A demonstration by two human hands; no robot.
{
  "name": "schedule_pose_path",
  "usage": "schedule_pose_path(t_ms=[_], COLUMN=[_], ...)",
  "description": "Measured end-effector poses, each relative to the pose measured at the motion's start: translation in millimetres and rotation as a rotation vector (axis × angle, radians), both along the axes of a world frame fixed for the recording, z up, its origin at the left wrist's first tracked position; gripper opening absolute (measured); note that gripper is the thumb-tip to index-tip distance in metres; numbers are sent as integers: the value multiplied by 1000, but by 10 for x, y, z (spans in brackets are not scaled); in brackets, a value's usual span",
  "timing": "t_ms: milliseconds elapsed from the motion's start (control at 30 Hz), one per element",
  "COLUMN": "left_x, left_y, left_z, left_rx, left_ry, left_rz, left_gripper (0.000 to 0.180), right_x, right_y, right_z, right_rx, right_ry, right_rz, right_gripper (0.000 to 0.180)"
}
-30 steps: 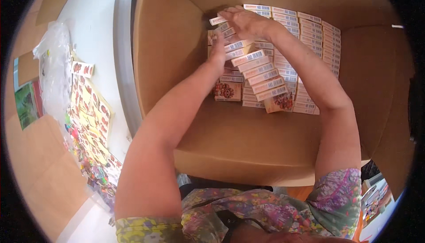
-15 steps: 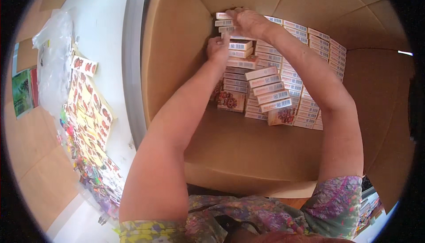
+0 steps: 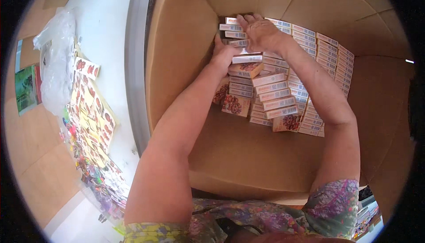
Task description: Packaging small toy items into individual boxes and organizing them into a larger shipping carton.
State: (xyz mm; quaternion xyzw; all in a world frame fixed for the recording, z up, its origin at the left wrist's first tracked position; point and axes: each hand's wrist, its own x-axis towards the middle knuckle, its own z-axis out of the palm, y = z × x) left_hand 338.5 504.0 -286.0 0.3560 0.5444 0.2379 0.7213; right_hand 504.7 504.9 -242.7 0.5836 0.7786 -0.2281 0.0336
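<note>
Small white-and-orange printed boxes (image 3: 276, 94) stand in stacked rows inside a big brown carton (image 3: 248, 163). At the far left corner, my left hand (image 3: 222, 53) is around the side of one stack, its fingers closing on a small box (image 3: 239, 43). Its far fingertips are partly hidden. My right hand (image 3: 262, 34) lies over the right side of the same stack, fingers stretched out and touching the boxes' edges. Just nearer, a box (image 3: 247, 59) sits above a tilted one (image 3: 246, 69) that shows its picture face.
The carton's left wall (image 3: 177, 61) rises close beside my left arm. On the white table (image 3: 113, 44) to the left lie printed yellow-and-red card pieces (image 3: 90, 114), a clear plastic bag (image 3: 59, 61) and a heap of small colourful items (image 3: 95, 176).
Both hands have shifted slightly nearer along the corner stack. The box in front of my left hand now sits flatter against the stack. The whole view has moved a little.
</note>
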Motion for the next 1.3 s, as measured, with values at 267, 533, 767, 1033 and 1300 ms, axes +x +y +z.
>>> schedule_pose_path(t_ms=[267, 533, 767, 1033, 1300], left_x=[54, 25, 127, 288, 228], left_y=[147, 232, 216, 121, 107], left_z=[-203, -439, -278, -389, -367], left_rx=[109, 57, 4, 237, 149], left_ry=[-8, -240, -291, -136, 136], left_rz=[72, 218, 194, 346, 77], left_gripper=[102, 70, 75, 74, 50], right_x=[85, 61, 172, 100, -3], right_y=[-40, -30, -247, -252, -298], right_z=[-213, -210, -402, -374, -312], right_rx=[18, 69, 381, 184, 373], right_ry=[262, 193, 5, 178, 79], right_rz=[-66, -129, -113, -291, -161], right_gripper=[90, 85, 85, 81, 34])
